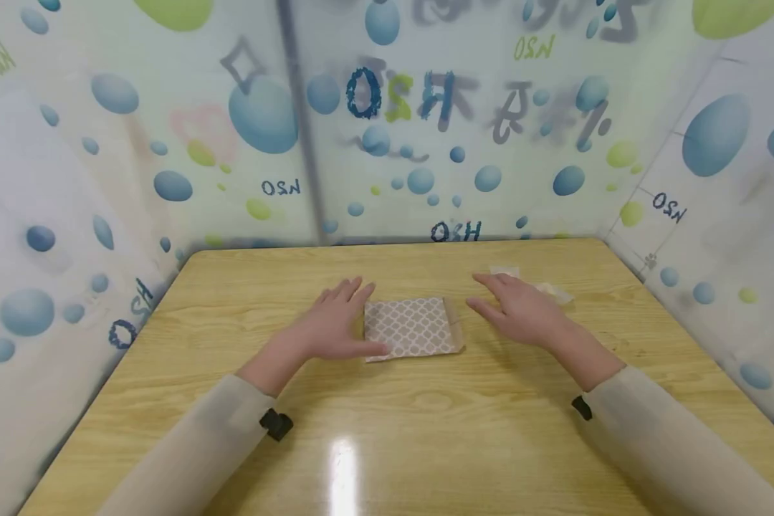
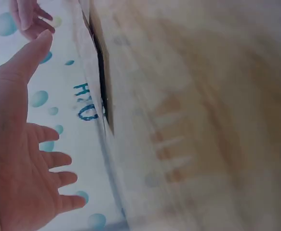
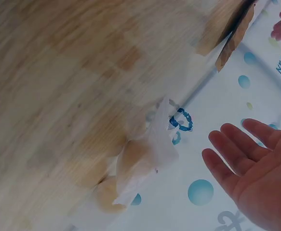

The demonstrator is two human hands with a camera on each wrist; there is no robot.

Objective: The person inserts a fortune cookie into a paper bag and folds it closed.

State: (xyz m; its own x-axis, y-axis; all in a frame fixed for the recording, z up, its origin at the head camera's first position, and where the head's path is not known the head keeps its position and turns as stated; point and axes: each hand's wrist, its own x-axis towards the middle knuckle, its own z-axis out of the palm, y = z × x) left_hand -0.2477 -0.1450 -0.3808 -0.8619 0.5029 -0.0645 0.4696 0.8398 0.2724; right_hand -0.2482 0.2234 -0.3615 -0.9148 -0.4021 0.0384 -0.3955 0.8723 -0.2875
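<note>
A flat paper bag (image 1: 408, 327) with a grey-and-white lattice pattern lies mid-table, a brown kraft strip showing along its right side. My left hand (image 1: 337, 326) is spread at the bag's left end, its thumb overlapping the near left corner. Straight fingers and a bare palm (image 2: 15, 178) show in the left wrist view. To the right of the bag, my right hand (image 1: 522, 308) is held with fingers extended and nothing in it. Beyond that hand, a thin whitish wrapper (image 1: 555, 292) with pale yellowish rounded items (image 3: 135, 156) lies on the table, partly hidden in the head view.
The wood-grain table (image 1: 387, 430) reaches back to a wall curtain (image 1: 387, 165) printed with blue and green dots. A small white piece (image 1: 504, 271) lies behind the right hand. Dark bands (image 1: 276, 423) sit at both sleeve cuffs.
</note>
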